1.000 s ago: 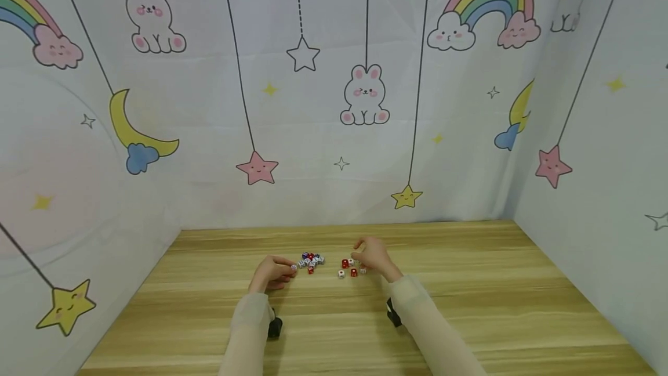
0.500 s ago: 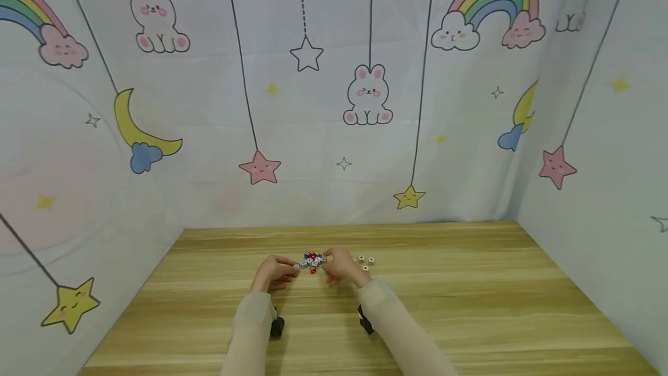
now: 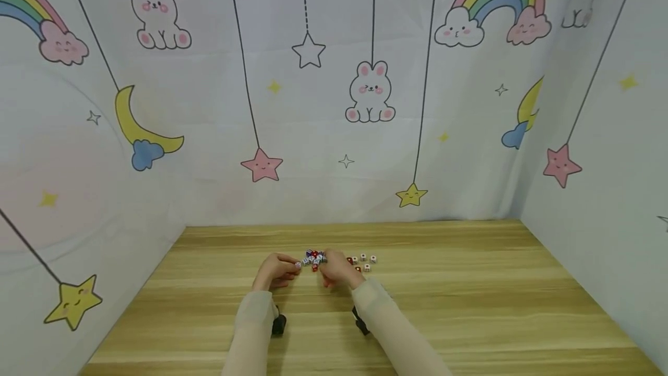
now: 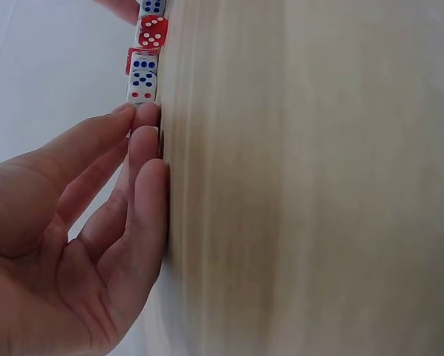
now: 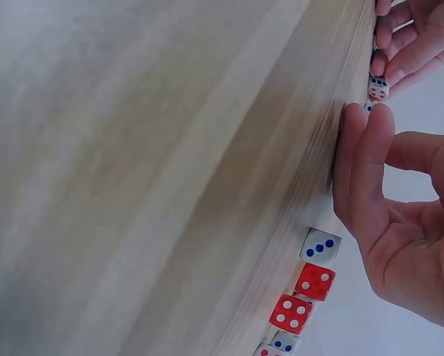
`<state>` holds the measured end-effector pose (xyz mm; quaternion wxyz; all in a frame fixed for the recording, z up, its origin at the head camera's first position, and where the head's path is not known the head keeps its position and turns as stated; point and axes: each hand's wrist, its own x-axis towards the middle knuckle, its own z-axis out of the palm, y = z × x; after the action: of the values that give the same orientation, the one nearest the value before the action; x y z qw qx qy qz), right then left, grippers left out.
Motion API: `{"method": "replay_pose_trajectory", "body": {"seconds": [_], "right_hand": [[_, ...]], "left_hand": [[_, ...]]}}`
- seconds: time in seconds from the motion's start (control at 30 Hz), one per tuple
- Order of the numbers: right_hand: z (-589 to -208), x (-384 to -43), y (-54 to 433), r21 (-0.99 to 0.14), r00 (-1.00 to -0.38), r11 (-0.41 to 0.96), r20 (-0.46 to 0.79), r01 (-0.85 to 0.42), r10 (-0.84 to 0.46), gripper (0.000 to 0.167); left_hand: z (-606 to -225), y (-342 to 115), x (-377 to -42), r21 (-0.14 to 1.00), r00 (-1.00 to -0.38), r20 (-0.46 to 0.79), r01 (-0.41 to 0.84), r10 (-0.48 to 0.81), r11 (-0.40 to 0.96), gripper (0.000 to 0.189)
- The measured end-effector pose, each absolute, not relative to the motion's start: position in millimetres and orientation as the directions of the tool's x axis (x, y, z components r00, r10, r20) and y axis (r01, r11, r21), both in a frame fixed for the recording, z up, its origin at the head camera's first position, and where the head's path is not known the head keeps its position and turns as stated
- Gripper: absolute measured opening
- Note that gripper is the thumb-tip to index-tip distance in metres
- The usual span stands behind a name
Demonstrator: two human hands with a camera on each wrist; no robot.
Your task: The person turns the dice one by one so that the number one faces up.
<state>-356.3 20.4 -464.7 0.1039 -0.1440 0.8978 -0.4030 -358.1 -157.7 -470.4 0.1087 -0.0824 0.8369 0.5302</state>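
Near the back of the wooden table my left hand (image 3: 275, 270) pinches a small white die (image 3: 298, 265) at its fingertips. Just right of it lies a tight pile of dice (image 3: 315, 259), white, red and blue. In the left wrist view a white die (image 4: 142, 86) and a red die (image 4: 153, 32) line up beyond my left fingers (image 4: 149, 200). My right hand (image 3: 339, 270) reaches over the right side of the pile. Its fingers (image 5: 370, 163) are close together with their tips at the dice; whether they hold one is hidden.
To the right of my right hand a looser group of dice sits on the table, among them a white die (image 3: 373, 259) and a red die (image 5: 290, 313). Behind the table (image 3: 443, 295) hangs a white printed cloth (image 3: 313, 202), which also covers both sides.
My right hand has come left from the looser group to the pile's right side, uncovering several white dice there. My left hand stays beside the pile with its die.
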Motion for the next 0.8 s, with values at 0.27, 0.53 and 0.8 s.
{"method": "replay_pose_trajectory", "body": {"seconds": [0.27,0.53,0.8], "right_hand": [[-468.5,-355.9,22.9,-0.738,-0.937,0.654,-0.09,-0.165,-0.338,0.016],[-466.5,-351.3,27.2,-0.759,-0.91,0.635,-0.154,-0.14,-0.385,0.014],[-458.5,-344.6,31.9,-0.776,-0.917,0.627,-0.2,-0.067,-0.346,0.011]], "left_hand": [[-468.3,-158.0,-358.0,0.872,-0.964,-0.267,-0.25,-0.021,0.421,0.023],[-468.7,-158.1,-358.0,0.871,-0.966,-0.259,-0.242,-0.02,0.428,0.024],[-470.8,-158.9,-360.3,0.867,-0.963,-0.27,-0.25,-0.015,0.432,0.024]]}}
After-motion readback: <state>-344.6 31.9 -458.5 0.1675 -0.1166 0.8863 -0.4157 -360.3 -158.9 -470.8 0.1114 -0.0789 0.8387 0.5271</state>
